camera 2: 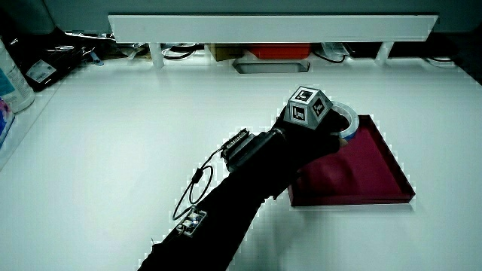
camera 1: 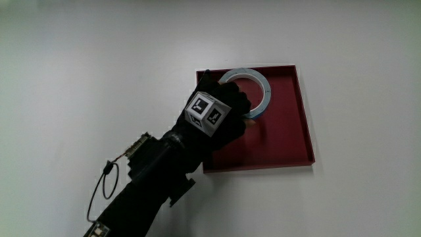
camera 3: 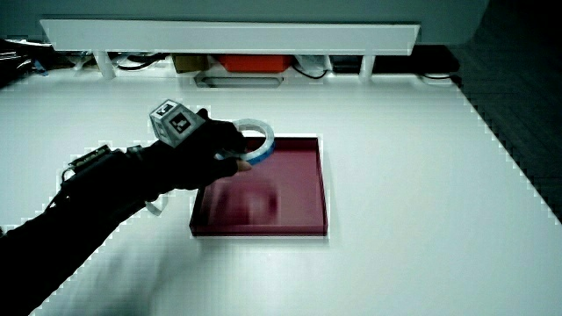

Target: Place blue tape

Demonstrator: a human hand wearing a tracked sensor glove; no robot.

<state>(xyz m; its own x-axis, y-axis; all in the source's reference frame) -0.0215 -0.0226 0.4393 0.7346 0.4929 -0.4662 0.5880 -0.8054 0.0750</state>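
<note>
Here the hand [camera 1: 214,118] has its fingers closed on the rim of the blue tape [camera 1: 258,89], gripping the ring at the part nearest the person. The ring is held over the red tray [camera 1: 289,131], above the corner farthest from the person; in a side view [camera 3: 255,140] it looks tilted and lifted clear of the tray floor. The tray sits on the white desk [camera 1: 99,66]. Judging by this, the tape only needs to go straight down.

Hands [camera 1: 220,112] gripping blue tape [camera 1: 248,92] over tray [camera 1: 289,131]
</note>
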